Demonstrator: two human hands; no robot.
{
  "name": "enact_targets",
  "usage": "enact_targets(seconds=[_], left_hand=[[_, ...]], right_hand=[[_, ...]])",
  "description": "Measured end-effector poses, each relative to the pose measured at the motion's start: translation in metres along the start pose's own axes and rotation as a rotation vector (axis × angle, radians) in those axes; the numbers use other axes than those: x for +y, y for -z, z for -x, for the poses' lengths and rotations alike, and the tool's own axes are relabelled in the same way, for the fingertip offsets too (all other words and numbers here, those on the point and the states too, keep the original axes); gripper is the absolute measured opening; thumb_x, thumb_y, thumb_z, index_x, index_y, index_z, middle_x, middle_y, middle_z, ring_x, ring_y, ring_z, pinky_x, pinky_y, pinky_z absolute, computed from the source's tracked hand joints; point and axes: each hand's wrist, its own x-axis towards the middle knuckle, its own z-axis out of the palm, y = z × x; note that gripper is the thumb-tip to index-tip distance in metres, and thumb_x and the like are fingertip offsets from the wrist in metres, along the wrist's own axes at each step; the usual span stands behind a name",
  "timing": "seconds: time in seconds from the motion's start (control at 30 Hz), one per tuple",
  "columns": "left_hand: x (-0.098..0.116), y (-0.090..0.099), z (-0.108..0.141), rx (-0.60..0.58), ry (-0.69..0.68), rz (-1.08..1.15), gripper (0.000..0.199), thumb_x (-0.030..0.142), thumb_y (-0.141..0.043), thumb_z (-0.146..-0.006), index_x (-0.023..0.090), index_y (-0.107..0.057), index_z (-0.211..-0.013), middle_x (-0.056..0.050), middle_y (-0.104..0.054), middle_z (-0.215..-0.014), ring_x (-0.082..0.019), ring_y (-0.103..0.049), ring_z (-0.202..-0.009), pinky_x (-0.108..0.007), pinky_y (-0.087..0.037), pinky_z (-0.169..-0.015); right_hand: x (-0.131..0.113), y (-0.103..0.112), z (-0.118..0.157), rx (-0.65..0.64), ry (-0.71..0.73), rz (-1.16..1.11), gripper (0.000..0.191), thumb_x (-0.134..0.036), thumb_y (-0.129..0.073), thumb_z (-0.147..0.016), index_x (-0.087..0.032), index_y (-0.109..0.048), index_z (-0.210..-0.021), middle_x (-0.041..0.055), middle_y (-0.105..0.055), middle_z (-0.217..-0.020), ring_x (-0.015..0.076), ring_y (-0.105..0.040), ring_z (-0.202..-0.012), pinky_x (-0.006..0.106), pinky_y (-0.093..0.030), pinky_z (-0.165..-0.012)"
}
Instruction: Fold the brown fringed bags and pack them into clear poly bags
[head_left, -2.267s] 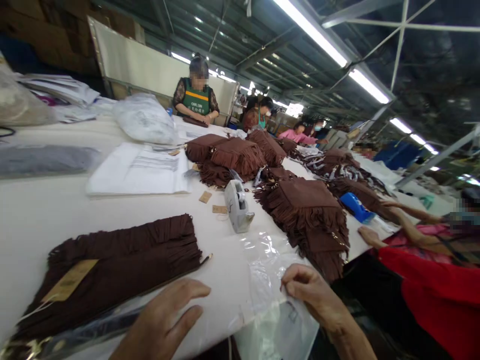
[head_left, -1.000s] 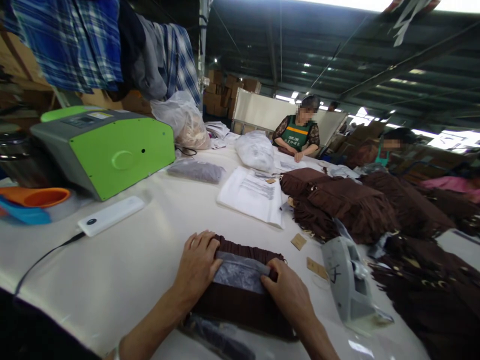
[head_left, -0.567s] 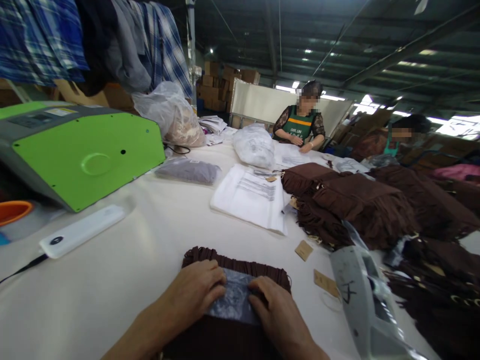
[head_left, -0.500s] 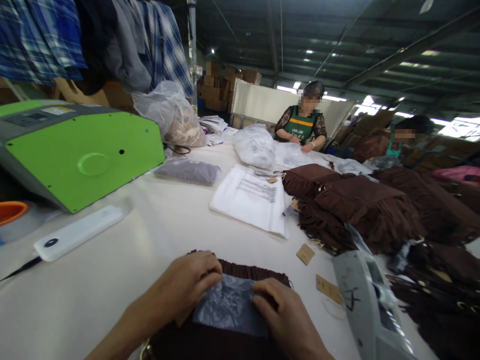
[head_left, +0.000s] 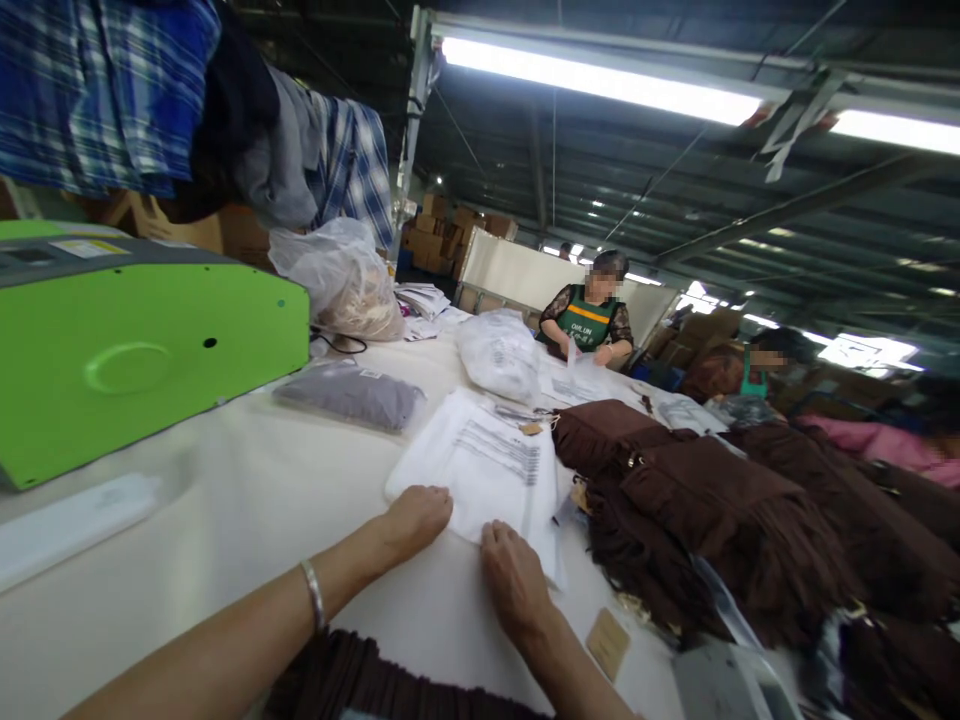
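Observation:
Both hands reach over the table to a stack of white printed plastic bags [head_left: 480,460]. My left hand [head_left: 416,520] is closed at the near left edge of the stack, its fingertips pinching the plastic. My right hand [head_left: 514,575] has its fingers bent together on the near edge, a little to the right, also gripping the plastic. How many layers they hold is hidden. Below my forearms, at the bottom edge of the view, lies a dark brown fringed piece [head_left: 375,680], mostly cut off. A brown cardboard tag [head_left: 607,643] rests beside my right forearm.
A green machine [head_left: 150,360] and a blurred white handheld device [head_left: 75,530] are at left. Wrapped grey fabric [head_left: 352,395] and a filled clear bag [head_left: 499,355] lie farther back. Brown fringed bags [head_left: 720,500] pile up at right, behind a grey dispenser [head_left: 731,680]. A co-worker [head_left: 589,315] stands opposite.
Both hands have left the greyish plastic on the brown fringed piece and moved forward to the white plastic bags. The camera view has tilted up, so the brown piece sits lower.

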Motion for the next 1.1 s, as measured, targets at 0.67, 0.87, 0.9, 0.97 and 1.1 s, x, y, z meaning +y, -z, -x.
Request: enact_targets(seconds=[0.67, 0.87, 0.9, 0.97, 1.1], left_hand=[[0.02, 0.011, -0.02, 0.064, 0.0, 0.005, 0.018, 0.035, -0.06, -0.09, 0.02, -0.064, -0.099, -0.006, -0.069, -0.095, -0.022, -0.065, -0.088, -0.031, -0.05, -0.073], [0.019, 0.008, -0.028, 0.066, 0.009, 0.091, 0.019, 0.029, -0.052, -0.093, 0.02, -0.069, -0.094, -0.008, -0.069, -0.094, -0.023, -0.065, -0.089, -0.033, -0.05, -0.075], [0.02, 0.008, -0.029, 0.068, 0.012, 0.108, 0.021, 0.032, -0.052, -0.094, 0.02, -0.069, -0.095, -0.008, -0.069, -0.096, -0.023, -0.065, -0.091, -0.033, -0.05, -0.077], [0.023, 0.011, -0.03, 0.06, 0.028, 0.138, 0.023, 0.034, -0.051, -0.094, 0.022, -0.07, -0.096, -0.007, -0.069, -0.096, -0.023, -0.065, -0.091, -0.032, -0.05, -0.076], [0.023, 0.015, -0.035, 0.016, 0.098, 0.187, 0.019, 0.029, -0.056, -0.088, 0.024, -0.074, -0.091, -0.006, -0.073, -0.089, -0.023, -0.068, -0.085, -0.03, -0.048, -0.069]], right_hand=[[0.034, 0.036, -0.029, -0.042, 0.086, -0.037, 0.013, -0.019, -0.059, -0.086, -0.021, -0.072, -0.083, 0.0061, -0.074, -0.085, 0.022, -0.069, -0.082, 0.026, -0.04, -0.064], [0.041, 0.031, -0.028, -0.04, 0.021, -0.083, 0.018, -0.014, -0.056, -0.086, -0.021, -0.072, -0.084, 0.0072, -0.074, -0.086, 0.0225, -0.068, -0.08, 0.027, -0.035, -0.061], [0.041, 0.031, -0.029, -0.023, 0.003, -0.094, 0.013, -0.017, -0.058, -0.087, -0.021, -0.071, -0.084, 0.0072, -0.074, -0.088, 0.0228, -0.068, -0.081, 0.027, -0.035, -0.062], [0.04, 0.032, -0.031, 0.012, -0.019, -0.118, 0.006, -0.022, -0.063, -0.085, -0.02, -0.069, -0.085, 0.0066, -0.073, -0.09, 0.0224, -0.066, -0.084, 0.027, -0.035, -0.063], [0.041, 0.039, -0.034, 0.002, -0.012, -0.207, 0.011, -0.028, -0.067, -0.083, -0.02, -0.069, -0.077, 0.0039, -0.072, -0.078, 0.0191, -0.065, -0.074, 0.025, -0.033, -0.059]])
